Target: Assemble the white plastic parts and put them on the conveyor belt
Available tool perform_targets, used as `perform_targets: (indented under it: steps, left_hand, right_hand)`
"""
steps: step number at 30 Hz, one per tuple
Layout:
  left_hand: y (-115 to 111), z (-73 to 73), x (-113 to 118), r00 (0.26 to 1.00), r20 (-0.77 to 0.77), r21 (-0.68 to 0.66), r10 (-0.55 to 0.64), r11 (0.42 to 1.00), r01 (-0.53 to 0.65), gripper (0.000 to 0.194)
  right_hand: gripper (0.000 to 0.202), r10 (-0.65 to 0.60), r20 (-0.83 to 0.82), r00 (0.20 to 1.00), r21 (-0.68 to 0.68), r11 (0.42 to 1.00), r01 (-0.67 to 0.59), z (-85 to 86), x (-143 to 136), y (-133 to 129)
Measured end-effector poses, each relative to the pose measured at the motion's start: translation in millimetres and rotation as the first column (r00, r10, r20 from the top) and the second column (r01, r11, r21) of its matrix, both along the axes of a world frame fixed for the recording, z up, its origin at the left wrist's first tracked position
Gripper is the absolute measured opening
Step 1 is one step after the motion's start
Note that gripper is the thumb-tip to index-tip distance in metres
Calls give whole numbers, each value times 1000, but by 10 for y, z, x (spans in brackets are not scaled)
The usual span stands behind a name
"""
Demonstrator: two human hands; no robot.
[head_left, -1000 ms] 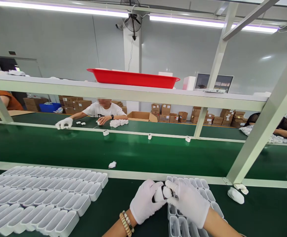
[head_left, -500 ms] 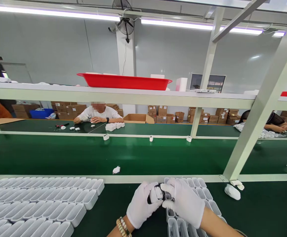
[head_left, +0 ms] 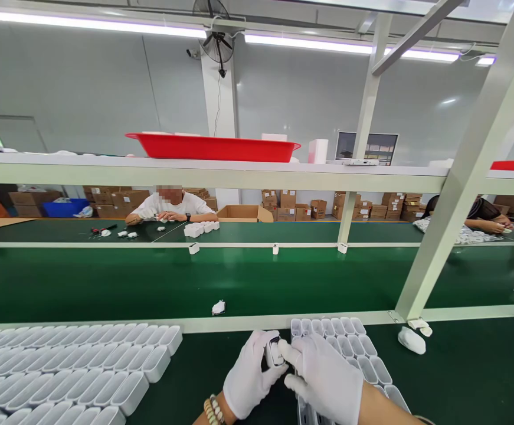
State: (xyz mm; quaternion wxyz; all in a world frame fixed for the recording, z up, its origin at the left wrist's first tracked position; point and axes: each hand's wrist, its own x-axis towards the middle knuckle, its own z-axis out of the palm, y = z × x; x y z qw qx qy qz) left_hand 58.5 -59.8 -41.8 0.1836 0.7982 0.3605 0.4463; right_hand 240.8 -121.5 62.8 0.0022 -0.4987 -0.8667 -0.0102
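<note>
My left hand (head_left: 252,375), in a white glove, is closed around a small white plastic case (head_left: 276,353) with a dark edge. My right hand (head_left: 327,375), also gloved, reaches in from the right. One of its fingertips rests against the case, while its thumb is spread apart below. The glove hides part of the case, and no separate piece shows in the right hand. Just behind and under my right hand lie rows of white open shells (head_left: 354,345). To the left stand several rows of larger-looking white shells (head_left: 128,389).
A white rail (head_left: 239,323) edges a green belt (head_left: 119,280), where a small white piece (head_left: 218,307) lies. A slanted post (head_left: 449,171) rises at right, by a white bundle (head_left: 411,340). Overhead, a shelf holds a red tray (head_left: 216,147). A person (head_left: 172,206) sits opposite.
My right hand has shifted from gripping a dark piece at the case to touching the case with a fingertip. The dark piece no longer shows. The view has turned slightly.
</note>
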Motion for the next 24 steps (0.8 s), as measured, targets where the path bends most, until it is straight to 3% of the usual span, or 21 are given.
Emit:
perform_targets:
  steps: [6, 10, 17, 21, 24]
  left_hand:
    - [-28, 1, 5, 1000, -1, 67, -2, 998, 2, 36]
    - [-25, -9, 5, 999, -33, 102, -23, 994, 26, 34]
    - [9, -58, -29, 1000, -16, 156, -8, 988, 11, 37]
    - [17, -64, -32, 1000, 9, 116, -28, 993, 26, 38]
    - [-9, -16, 2, 998, 3, 38, -68, 997, 68, 38]
  right_hand:
    - [27, 79, 92, 993, 119, 989, -90, -12, -35, -31]
    - [22, 86, 130, 988, 108, 989, -101, -14, -51, -27]
    - [16, 5, -49, 999, -63, 998, -8, 82, -75, -60]
    - [18, -43, -158, 987, -123, 992, 24, 106, -75, -80]
    - [44, -117, -302, 946, -167, 984, 68, 94, -90, -63]
